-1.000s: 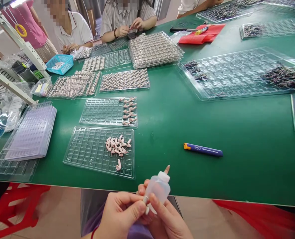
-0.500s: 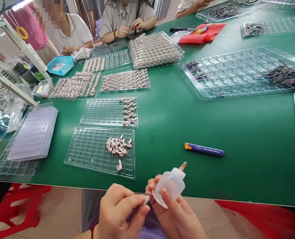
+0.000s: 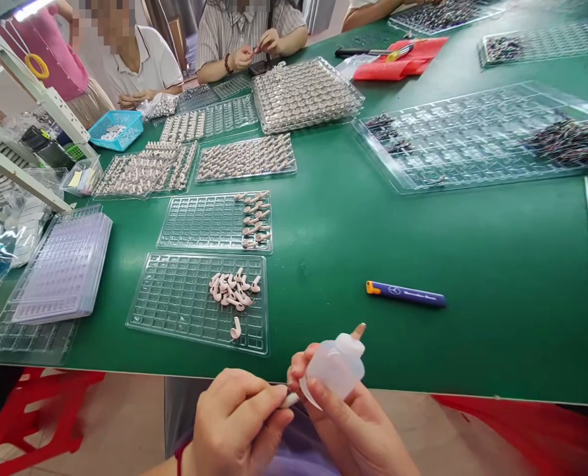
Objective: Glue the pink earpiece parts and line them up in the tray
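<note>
My right hand (image 3: 353, 423) is wrapped round a small translucent squeeze bottle (image 3: 333, 365) with a brownish nozzle tilted up to the right, just below the table's front edge. My left hand (image 3: 234, 423) pinches a small whitish part (image 3: 289, 400) between thumb and forefinger, close to the bottle's base. Just beyond my hands lies a clear compartment tray (image 3: 175, 304) with a heap of pale pink hook-shaped parts (image 3: 234, 289) and one loose part (image 3: 235, 328). A second clear tray (image 3: 199, 221) behind it has pink parts along its right side.
A blue pen-like tool with a yellow end (image 3: 405, 294) lies on the green table (image 3: 423, 238). Stacked clear trays (image 3: 61, 264) sit at the left, filled trays further back, a large tray (image 3: 472, 139) with dark parts at right. People sit across the table. A red stool (image 3: 31, 410) stands lower left.
My right hand has moved the bottle to the right and tilted its nozzle rightward, away from my left hand's pinched part. The view has shifted slightly.
</note>
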